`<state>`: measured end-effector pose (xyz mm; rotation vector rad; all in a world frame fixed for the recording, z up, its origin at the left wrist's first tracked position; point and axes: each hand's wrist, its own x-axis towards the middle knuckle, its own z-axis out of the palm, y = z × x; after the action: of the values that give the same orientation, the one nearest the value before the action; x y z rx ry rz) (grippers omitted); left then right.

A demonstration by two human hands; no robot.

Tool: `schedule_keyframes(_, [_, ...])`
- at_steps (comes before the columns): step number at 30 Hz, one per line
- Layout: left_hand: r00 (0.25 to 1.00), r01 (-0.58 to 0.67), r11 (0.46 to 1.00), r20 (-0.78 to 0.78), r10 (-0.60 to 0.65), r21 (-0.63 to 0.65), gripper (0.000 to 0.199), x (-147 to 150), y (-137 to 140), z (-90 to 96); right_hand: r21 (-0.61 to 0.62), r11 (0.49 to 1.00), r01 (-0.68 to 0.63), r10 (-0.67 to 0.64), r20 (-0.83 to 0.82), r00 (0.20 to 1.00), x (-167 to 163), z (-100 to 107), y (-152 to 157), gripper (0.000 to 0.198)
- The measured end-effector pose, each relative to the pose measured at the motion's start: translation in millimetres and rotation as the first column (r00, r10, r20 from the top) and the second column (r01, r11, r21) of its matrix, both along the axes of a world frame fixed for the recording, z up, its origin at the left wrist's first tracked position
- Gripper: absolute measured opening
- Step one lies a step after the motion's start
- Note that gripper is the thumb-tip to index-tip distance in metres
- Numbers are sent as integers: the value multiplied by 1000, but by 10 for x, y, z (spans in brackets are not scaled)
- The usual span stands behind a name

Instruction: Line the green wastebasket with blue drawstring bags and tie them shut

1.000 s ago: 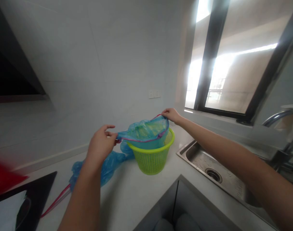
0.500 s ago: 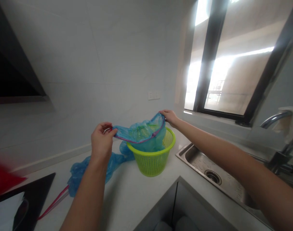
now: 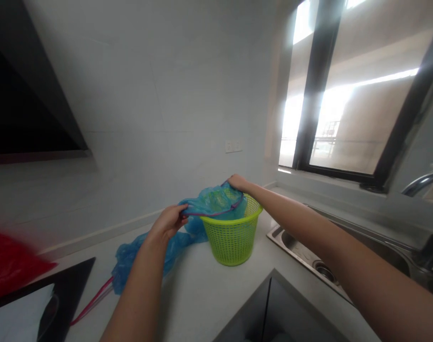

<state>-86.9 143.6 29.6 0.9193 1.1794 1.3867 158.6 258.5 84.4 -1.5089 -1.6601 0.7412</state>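
Note:
A translucent blue plastic bag [image 3: 211, 199] with a pink drawstring hem is spread across the top of a lime-green mesh basket [image 3: 232, 241], partly sunk inside it. My left hand [image 3: 170, 219] pinches the bag's rim just left of the basket. At the far side, my right hand [image 3: 238, 183] is closed on the opposite part of the rim, close to the basket's edge. More blue plastic [image 3: 131, 254] lies bunched on the counter behind my left forearm, a pink drawstring [image 3: 93, 300] trailing from it toward the cooktop.
On the right is a steel sink [image 3: 298, 247] with a faucet [image 3: 423, 183]. A black cooktop [image 3: 72, 285] and a red plastic bag [image 3: 13, 266] are at the left. A range hood [image 3: 34, 109] juts out above. An open drawer or cabinet edge [image 3: 273, 304] shows at the front.
Both hands have lowered the bag's rim toward the basket top and come closer together. The view has shifted slightly, and the basket stands in the same spot on the counter.

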Motion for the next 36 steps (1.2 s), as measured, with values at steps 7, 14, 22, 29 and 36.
schedule_keyframes(7, [993, -115, 872, 55, 101, 477, 56, 101, -154, 207, 256, 967, 9, 37, -172, 984, -119, 188, -115, 32])
schedule_keyframes(14, [965, -223, 884, 219, 142, 410, 29, 72, -299, 359, 165, 962, 219, -65, -640, 766, 465, 460, -309, 30])
schedule_keyframes(22, [990, -96, 989, 117, 83, 112, 13, -20, -206, 271, 132, 967, 219, 10, -877, 481, 1299, 196, -756, 30])
schedule_keyframes(29, [991, -91, 971, -74, 110, 221, 31, -34, -169, 187, 365, 892, 267, 241, -882, 404, 1271, 140, -1056, 11])
schedule_keyframes(36, [905, -335, 883, -150, 399, 329, 23, -99, -132, 154, 430, 858, 281, 336, -883, 328, 1171, -176, -1400, 16])
